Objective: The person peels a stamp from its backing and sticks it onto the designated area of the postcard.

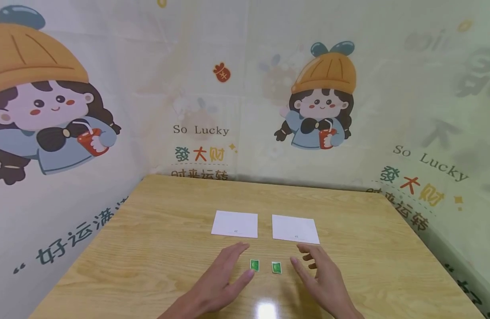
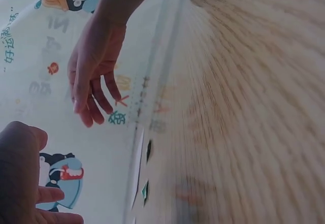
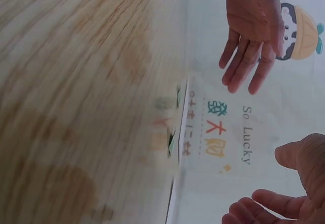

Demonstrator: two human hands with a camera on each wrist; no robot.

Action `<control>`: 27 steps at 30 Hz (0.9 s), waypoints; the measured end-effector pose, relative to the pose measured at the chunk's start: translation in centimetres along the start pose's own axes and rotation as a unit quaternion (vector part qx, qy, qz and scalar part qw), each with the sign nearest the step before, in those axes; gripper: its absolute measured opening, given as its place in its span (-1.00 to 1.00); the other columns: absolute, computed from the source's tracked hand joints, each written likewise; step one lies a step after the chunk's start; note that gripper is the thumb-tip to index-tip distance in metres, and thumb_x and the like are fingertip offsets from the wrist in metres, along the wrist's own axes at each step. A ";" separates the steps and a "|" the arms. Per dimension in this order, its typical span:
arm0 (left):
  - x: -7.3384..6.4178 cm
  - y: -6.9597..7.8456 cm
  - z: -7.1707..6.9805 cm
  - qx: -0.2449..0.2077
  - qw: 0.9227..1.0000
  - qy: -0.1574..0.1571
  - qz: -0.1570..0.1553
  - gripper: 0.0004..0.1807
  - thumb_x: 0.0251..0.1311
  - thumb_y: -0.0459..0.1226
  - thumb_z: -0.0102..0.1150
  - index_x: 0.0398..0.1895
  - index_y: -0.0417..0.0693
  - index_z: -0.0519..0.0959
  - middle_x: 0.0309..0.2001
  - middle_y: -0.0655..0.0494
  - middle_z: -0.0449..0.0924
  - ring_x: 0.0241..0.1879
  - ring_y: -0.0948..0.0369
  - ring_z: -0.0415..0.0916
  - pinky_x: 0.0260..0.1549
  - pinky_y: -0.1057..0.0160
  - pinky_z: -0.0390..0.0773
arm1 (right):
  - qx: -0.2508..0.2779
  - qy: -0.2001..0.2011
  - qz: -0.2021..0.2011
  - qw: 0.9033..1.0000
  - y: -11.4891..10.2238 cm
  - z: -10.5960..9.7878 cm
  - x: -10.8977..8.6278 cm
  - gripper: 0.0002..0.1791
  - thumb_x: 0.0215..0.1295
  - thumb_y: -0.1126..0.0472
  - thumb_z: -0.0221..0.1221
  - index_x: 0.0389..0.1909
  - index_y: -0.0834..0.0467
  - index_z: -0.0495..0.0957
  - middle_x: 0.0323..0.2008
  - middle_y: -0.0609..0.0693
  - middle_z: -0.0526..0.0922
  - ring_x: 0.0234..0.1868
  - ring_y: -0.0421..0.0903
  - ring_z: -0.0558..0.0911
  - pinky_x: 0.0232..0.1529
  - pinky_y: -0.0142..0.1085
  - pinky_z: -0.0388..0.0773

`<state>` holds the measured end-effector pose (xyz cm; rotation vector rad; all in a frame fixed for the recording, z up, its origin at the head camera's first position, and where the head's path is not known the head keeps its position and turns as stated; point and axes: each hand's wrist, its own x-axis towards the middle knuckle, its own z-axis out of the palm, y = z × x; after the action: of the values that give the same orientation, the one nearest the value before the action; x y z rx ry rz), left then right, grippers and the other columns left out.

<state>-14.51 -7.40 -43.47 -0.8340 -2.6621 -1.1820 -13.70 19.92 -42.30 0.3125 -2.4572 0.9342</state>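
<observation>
Two small green stamps lie side by side on the wooden table: a left stamp and a right stamp. Beyond them are two white cards, the left card and the right card, each with a tiny printed mark near its front edge. My left hand hovers just left of the stamps, fingers loosely extended, holding nothing. On the other side, my right hand is held above the table with relaxed, slightly bent fingers and nothing in them. Both wrist views show the hands apart from the stamps.
The wooden table has a bright light reflection near its front. A printed cloth with cartoon figures and lettering hangs behind the table and along both sides.
</observation>
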 end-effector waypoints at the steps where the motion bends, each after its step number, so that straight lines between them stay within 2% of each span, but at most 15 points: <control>1: 0.2 0.0 0.1 0.005 1.000 0.001 0.006 -0.32 0.53 0.14 -0.09 0.52 -0.05 0.29 0.48 -0.08 0.29 0.46 0.01 0.24 0.33 -0.20 0.37 | 0.005 -0.003 0.005 1.000 0.0 0.1 0.1 -0.66 0.26 0.17 0.42 0.03 0.11 0.65 -0.07 -0.06 0.69 -0.18 -0.15 0.66 -0.25 -0.29 0.67; 7: 1.3 0.1 0.8 0.034 0.999 0.005 0.025 -0.32 0.53 0.16 -0.11 0.51 -0.05 0.31 0.48 -0.10 0.29 0.47 -0.02 0.25 0.33 -0.19 0.38 | 0.023 -0.017 0.025 0.999 0.2 0.7 0.5 -0.70 0.24 0.19 0.43 -0.04 0.14 0.67 -0.13 -0.01 0.71 -0.25 -0.16 0.66 -0.30 -0.30 0.66; 13: 2.7 0.2 1.8 0.059 0.997 0.002 0.040 -0.33 0.52 0.15 -0.09 0.47 -0.10 0.35 0.47 -0.09 0.31 0.45 -0.02 0.28 0.32 -0.16 0.42 | 0.024 -0.039 0.033 0.998 0.1 1.4 1.0 -0.72 0.20 0.18 0.45 -0.11 0.17 0.69 -0.29 -0.10 0.69 -0.36 -0.31 0.59 -0.38 -0.36 0.63; 19: 4.5 -0.1 2.7 0.078 0.996 -0.001 0.051 -0.39 0.51 0.09 -0.02 0.41 -0.10 0.43 0.41 -0.11 0.40 0.40 0.00 0.36 0.31 -0.08 0.45 | 0.026 -0.085 0.055 0.995 0.1 1.7 1.4 -0.78 0.22 0.12 0.44 -0.19 0.14 0.71 -0.44 -0.22 0.64 -0.45 -0.37 0.55 -0.40 -0.38 0.59; 22: 5.5 -0.3 3.1 0.082 0.995 -0.003 0.052 -0.44 0.50 0.04 0.02 0.36 -0.12 0.47 0.36 -0.13 0.46 0.36 0.00 0.40 0.29 -0.06 0.48 | 0.029 -0.112 0.056 0.992 0.2 1.8 1.6 -0.77 0.23 0.10 0.44 -0.20 0.15 0.71 -0.47 -0.23 0.63 -0.47 -0.37 0.53 -0.41 -0.41 0.54; 27: 7.1 -0.5 3.5 0.073 0.996 -0.005 0.047 -0.49 0.49 -0.01 0.05 0.31 -0.14 0.50 0.26 -0.05 0.55 0.30 0.03 0.47 0.26 0.00 0.51 | 0.034 -0.151 0.055 0.986 0.4 2.0 1.5 -0.72 0.24 0.08 0.42 -0.16 0.19 0.70 -0.49 -0.21 0.63 -0.54 -0.38 0.49 -0.48 -0.44 0.47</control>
<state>-20.35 -2.03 -44.03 -0.9308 -2.6462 -0.9525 -15.84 18.83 -43.01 0.3680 -2.7451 1.0864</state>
